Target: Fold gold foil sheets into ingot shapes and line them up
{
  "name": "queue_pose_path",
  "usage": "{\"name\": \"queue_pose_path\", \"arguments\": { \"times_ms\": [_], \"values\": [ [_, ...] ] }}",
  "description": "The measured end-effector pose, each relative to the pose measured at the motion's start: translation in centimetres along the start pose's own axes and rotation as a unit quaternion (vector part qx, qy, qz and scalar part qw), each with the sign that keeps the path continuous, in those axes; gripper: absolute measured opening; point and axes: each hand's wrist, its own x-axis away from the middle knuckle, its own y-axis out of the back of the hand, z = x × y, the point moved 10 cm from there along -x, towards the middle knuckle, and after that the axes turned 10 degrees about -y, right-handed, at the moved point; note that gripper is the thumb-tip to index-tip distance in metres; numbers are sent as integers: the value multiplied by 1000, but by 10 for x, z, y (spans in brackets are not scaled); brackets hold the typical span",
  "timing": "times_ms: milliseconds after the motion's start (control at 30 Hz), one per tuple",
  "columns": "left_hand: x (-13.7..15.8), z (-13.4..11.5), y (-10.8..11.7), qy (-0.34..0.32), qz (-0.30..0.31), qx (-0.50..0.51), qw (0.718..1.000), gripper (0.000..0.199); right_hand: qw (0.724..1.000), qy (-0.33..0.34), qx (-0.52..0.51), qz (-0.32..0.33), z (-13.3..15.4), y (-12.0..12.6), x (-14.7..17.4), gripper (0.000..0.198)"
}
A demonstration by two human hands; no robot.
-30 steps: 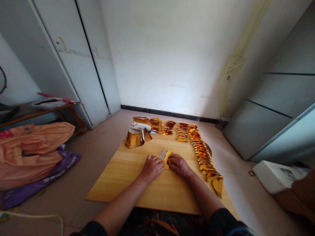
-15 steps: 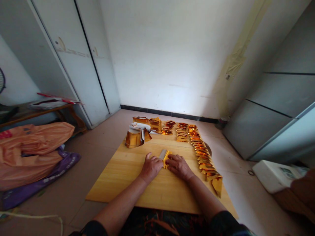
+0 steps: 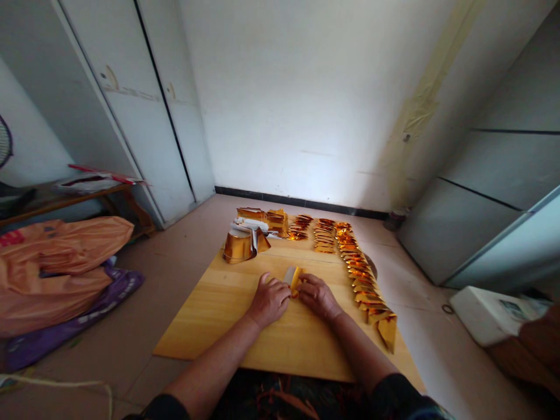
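Between my hands, on the wooden board (image 3: 245, 332), lies a small piece of gold foil paper (image 3: 296, 281), partly folded, with a pale side showing on its left. My left hand (image 3: 270, 298) is closed on its left edge, fingers bent and thumb raised. My right hand (image 3: 318, 296) has its curled fingertips closed on the right edge. The fingertips hide part of the paper. Folded gold foil pieces (image 3: 359, 280) overlap in a long row along the board's right side. More such pieces (image 3: 324, 236) stand in shorter rows at the back.
At the board's back left stands a curved stack of gold foil sheets (image 3: 238, 246) beside white paper (image 3: 251, 224). An orange bag (image 3: 65, 262) and a purple bag (image 3: 109, 303) lie on the floor at left. A white box (image 3: 485, 315) sits at right.
The gold side of the paper between my hands looks narrower and rolled over at its near end. Both hands stay in nearly the same place.
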Motion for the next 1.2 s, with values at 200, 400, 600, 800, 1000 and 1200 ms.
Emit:
{"name": "queue_pose_path", "arguments": {
  "times_ms": [200, 400, 600, 800, 1000, 1200],
  "values": [
    [7, -1, 2, -22, 15, 6, 1000, 20, 999, 3, -25, 34, 0, -1, -4, 16],
    [6, -3, 2, -45, 51, -3, 998, 24, 997, -43, -56, 35, -5, -3, -6, 12],
    [6, -4, 4, -60, 68, -5, 996, 23, 991, -110, -66, 32, -10, -6, -11, 8],
    [7, 2, 0, -31, 67, 24, 997, 24, 986, -145, -55, 61, -11, -11, -16, 11],
    [11, 4, -5, -27, 70, 43, 996, 24, 980, -183, -16, 73, -16, -13, -18, 11],
    [11, 0, -5, -49, 78, 28, 995, 25, 970, -226, 5, 94, -22, -18, -21, 14]
  ]
}}
